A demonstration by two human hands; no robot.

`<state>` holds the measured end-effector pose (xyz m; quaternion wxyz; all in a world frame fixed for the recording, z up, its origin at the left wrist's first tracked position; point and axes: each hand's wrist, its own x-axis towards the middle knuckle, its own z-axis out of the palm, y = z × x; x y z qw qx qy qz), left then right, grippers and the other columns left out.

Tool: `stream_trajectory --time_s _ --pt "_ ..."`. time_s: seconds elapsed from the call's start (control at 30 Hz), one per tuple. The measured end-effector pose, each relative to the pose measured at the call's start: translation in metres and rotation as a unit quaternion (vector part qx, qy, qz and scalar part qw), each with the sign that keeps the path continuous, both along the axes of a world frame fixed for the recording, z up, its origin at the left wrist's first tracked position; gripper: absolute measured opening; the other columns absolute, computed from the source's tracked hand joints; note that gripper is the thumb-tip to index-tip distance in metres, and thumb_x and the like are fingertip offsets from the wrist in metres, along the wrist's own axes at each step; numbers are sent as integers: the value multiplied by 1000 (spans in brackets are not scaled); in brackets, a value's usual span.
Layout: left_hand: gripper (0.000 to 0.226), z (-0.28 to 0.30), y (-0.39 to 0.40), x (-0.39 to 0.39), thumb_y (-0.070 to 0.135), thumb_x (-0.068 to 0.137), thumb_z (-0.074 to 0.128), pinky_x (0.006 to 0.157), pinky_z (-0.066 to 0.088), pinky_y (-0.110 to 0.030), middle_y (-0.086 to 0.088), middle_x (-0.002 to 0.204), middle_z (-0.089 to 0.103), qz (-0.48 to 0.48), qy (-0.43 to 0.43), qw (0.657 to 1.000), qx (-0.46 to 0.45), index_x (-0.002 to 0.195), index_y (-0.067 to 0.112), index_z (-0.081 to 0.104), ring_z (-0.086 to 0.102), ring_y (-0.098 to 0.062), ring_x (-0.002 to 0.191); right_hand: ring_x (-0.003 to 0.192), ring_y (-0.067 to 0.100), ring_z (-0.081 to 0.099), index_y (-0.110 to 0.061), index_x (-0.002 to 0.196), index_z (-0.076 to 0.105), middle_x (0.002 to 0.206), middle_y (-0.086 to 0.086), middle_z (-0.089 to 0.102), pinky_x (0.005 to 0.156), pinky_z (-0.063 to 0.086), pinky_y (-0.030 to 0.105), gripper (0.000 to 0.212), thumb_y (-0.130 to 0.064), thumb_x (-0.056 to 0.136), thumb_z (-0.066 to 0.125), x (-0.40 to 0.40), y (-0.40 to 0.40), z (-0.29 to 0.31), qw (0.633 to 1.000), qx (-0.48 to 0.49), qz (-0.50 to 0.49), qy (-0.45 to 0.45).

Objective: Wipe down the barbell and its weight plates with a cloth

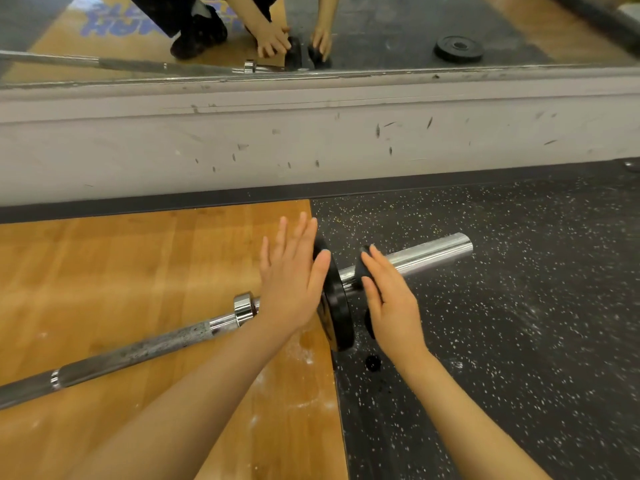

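The barbell [138,351] lies on the floor, running from lower left up to its chrome sleeve [429,254] at the right. A large black weight plate [337,306] stands on the sleeve just past the collar [244,306]. My left hand [292,282] presses flat against its inner face with straight fingers. A smaller black plate [363,268] sits further out on the sleeve, with a gap between the two plates. My right hand [391,299] rests on its outer face with fingers extended, hiding most of it.
A scuffed white wall base [311,140] runs across ahead, with a mirror [381,29] above it reflecting my hands and a loose plate [459,48] on the floor behind. Wooden platform [121,271] lies to the left, speckled black rubber flooring [519,323] to the right.
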<state>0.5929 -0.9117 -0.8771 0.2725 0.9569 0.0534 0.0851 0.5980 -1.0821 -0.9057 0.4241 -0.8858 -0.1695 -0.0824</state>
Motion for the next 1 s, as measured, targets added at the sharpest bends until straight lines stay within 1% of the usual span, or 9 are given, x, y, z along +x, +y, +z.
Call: stream_trajectory --time_s 0.07,0.13,0.2,0.27,0.37,0.5,0.63,0.83,1.0 --pt "71 -2 -6 0 57 93 3 119 -8 -39 11 162 11 -29 1 1000 8 153 26 25 -7 -8 148 137 3 33 -13 141 49 150 -6 38 114 24 14 41 -19 101 47 2 2 -5 998 -52 32 2" --pt "68 -7 -11 -5 53 94 8 119 -6 -38 10 160 19 -37 -17 999 -2 150 24 33 1 -8 149 139 17 36 -6 139 52 149 4 42 116 29 32 40 -10 99 52 3 3 -10 992 -100 74 -7" --pt "63 -11 -15 -11 49 95 12 119 -4 -40 10 159 22 -33 -36 999 -18 149 24 36 6 -9 149 138 30 40 -1 133 56 143 12 50 115 30 46 36 -14 100 48 4 0 -13 980 -155 114 -43" --pt "59 -15 -17 -14 46 96 16 119 -3 -42 10 159 23 -27 -46 998 -28 148 24 36 7 -9 149 136 28 43 -5 132 58 140 8 54 116 25 53 44 -26 101 35 6 -7 -13 962 -224 137 -75" --pt "57 -19 -19 -15 44 98 19 119 -2 -44 10 158 24 -24 -59 998 -30 148 24 36 7 -8 148 136 24 44 -10 134 57 141 4 54 116 26 50 49 -33 101 29 15 -14 -8 943 -277 170 -77" --pt "57 -23 -19 -20 44 99 19 120 -2 -43 8 158 26 -38 -78 996 -27 147 21 39 9 -9 149 130 30 50 -3 130 58 135 11 58 112 35 46 45 -27 99 37 23 -14 -7 933 -275 218 -85" --pt "60 -24 -21 -28 47 101 14 119 -1 -47 5 158 28 -56 -91 994 -17 146 17 40 13 -14 149 121 27 58 -3 126 62 126 10 64 111 35 43 41 -26 97 43 36 -34 -6 915 -315 223 -120" --pt "55 -28 -30 -39 42 101 19 119 1 -49 6 160 21 -75 -94 992 -23 149 18 33 13 -18 149 115 31 61 0 120 65 117 12 67 111 34 44 45 -26 98 35 45 -66 -4 934 -309 158 -83" --pt "57 -29 -35 -43 43 102 16 119 6 -50 4 161 20 -83 -92 992 -14 150 15 32 13 -20 149 120 30 58 0 123 63 121 13 66 113 32 43 44 -25 98 37 26 -35 -5 932 -283 208 -87"
